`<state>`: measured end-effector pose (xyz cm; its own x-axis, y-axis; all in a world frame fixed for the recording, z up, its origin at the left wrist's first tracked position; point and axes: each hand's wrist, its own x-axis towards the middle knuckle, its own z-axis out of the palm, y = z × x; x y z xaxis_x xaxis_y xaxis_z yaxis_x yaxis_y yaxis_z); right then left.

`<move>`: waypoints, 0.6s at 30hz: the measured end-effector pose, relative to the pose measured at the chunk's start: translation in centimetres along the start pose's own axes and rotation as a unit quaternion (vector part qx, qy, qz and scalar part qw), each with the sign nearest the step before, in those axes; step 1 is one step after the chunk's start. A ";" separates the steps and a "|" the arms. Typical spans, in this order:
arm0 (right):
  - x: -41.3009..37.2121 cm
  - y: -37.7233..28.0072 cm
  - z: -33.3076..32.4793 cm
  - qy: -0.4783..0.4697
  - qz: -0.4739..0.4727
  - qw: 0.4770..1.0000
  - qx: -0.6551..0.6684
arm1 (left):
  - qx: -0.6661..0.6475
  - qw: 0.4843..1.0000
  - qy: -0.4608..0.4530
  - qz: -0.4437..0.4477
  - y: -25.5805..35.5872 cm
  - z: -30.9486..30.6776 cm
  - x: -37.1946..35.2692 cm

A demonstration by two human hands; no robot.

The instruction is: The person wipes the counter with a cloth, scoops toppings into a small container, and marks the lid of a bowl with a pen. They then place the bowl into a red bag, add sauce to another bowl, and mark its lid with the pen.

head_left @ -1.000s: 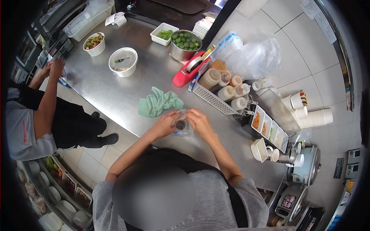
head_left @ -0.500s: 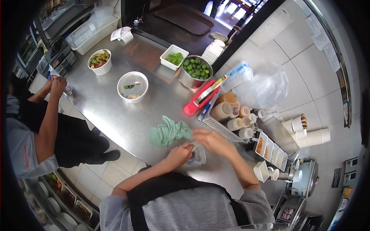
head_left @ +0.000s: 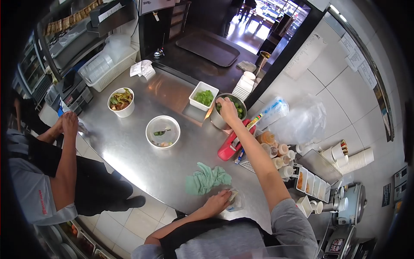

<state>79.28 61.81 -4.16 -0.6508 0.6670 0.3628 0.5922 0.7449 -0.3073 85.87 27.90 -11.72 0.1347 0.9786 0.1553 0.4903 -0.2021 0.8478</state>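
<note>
My left hand (head_left: 217,203) is closed at the near edge of the counter, its fingers pinching the rim of a small clear plastic bag (head_left: 236,203). Just beyond it lies a crumpled green cloth (head_left: 208,178). My right hand (head_left: 227,110) reaches down into a metal pot (head_left: 222,123) of green limes (head_left: 238,108); its fingertips are hidden among them, so I cannot tell what they grip. Left of the pot stands a white tub of chopped greens (head_left: 204,97). A red tool (head_left: 228,149), stapler-like in shape, lies below the pot.
A lidded bowl (head_left: 163,132) and an open bowl of food (head_left: 121,102) stand on the steel counter (head_left: 129,142). Squeeze bottles (head_left: 276,151) and a tray of toppings (head_left: 311,183) line the right side. At the left, a co-worker (head_left: 47,172) stands with hands together.
My right hand has left the plastic bag and moved forward into the pot of limes. My left hand still grips the bag. The view has shifted, so the counter sits lower in it.
</note>
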 end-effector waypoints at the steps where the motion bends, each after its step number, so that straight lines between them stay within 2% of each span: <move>1: 0.2 0.3 0.0 0.008 0.013 1.000 0.025 | -0.008 1.000 0.002 0.005 0.1 0.2 -0.2; 6: 0.9 3.2 1.0 0.061 0.003 0.994 0.091 | -0.040 0.999 0.017 0.012 -0.1 0.1 -0.2; 8: 0.8 2.9 -0.5 0.069 0.075 0.978 0.180 | -0.048 0.999 0.012 0.007 -0.3 0.4 -0.5; 10: -0.6 1.9 -3.0 0.046 0.123 0.900 0.415 | -0.097 0.994 -0.005 -0.056 0.8 -0.5 -0.4; 12: -5.7 -1.6 -8.2 -0.020 0.118 0.812 0.572 | -0.022 0.997 0.060 0.054 -2.4 1.6 -0.5; 14: -12.7 -3.6 -11.4 -0.091 0.110 0.850 0.507 | -0.073 0.997 0.018 -0.027 -1.4 1.0 -0.5; 15: -16.6 -4.5 -12.3 -0.076 0.069 0.884 0.456 | -0.091 0.993 -0.003 -0.068 -0.2 0.4 -0.6; 16: -20.4 -3.6 -11.2 -0.113 0.052 0.875 0.468 | -0.103 0.990 -0.015 -0.099 0.5 -0.1 -0.3; 17: -24.1 -4.2 -11.2 -0.093 0.010 0.866 0.491 | -0.114 0.989 -0.003 -0.098 -0.1 0.4 -0.3; 18: -27.6 -4.3 -10.9 -0.111 0.048 0.888 0.444 | -0.125 0.987 0.010 -0.099 -1.1 1.2 -0.4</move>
<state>99.87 40.02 -3.32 -0.7531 0.6415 0.1459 0.1059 0.3371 -0.9355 86.29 27.66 -13.27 0.0382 0.9991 -0.0185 0.2768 0.0072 0.9609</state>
